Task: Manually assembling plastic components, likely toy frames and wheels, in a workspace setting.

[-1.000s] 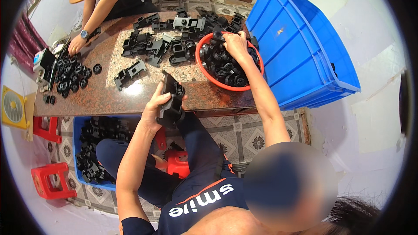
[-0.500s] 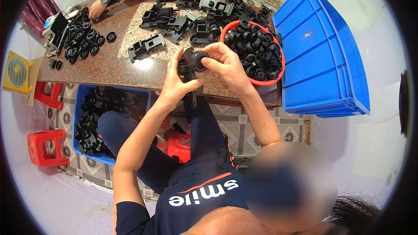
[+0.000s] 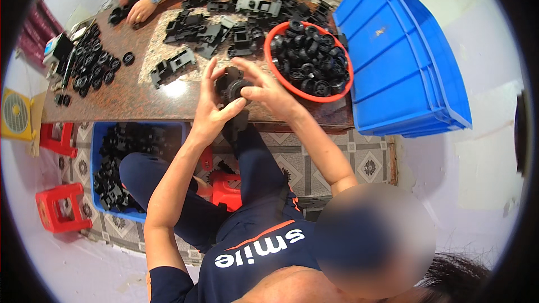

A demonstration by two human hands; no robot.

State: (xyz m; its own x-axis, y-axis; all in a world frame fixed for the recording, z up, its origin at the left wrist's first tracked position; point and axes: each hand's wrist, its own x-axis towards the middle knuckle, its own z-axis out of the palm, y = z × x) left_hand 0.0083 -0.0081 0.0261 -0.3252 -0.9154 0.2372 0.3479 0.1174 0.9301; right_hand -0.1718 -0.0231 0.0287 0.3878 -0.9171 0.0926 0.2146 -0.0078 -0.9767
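Near the table's front edge, my left hand (image 3: 206,113) grips a black plastic chassis part (image 3: 225,82) from its left side, fingers wrapped behind it and thumb below. On the right side of that part is a black wheel (image 3: 238,88). My right hand (image 3: 269,92) closes on the wheel, with its thumb pressed on the wheel's face and its fingers behind. Both hands hold the pieces together just above the edge. How the wheel meets the chassis part is hidden. To the right of my hands, a red basin (image 3: 329,100) is full of black wheels (image 3: 306,56).
Black and grey chassis parts (image 3: 210,36) lie beyond my hands on the table (image 3: 120,101). Loose wheels (image 3: 92,62) spread at left, near a co-worker's hand (image 3: 141,11). A blue crate (image 3: 401,50) stands at right. Below, another blue crate (image 3: 94,157) holds black parts. Red stools (image 3: 60,207) stand nearby.
The whole view has shifted slightly. My hands have drawn closer together around the pieces, and my right thumb now lies across the wheel. The co-worker's other hand has come into view with a black part.
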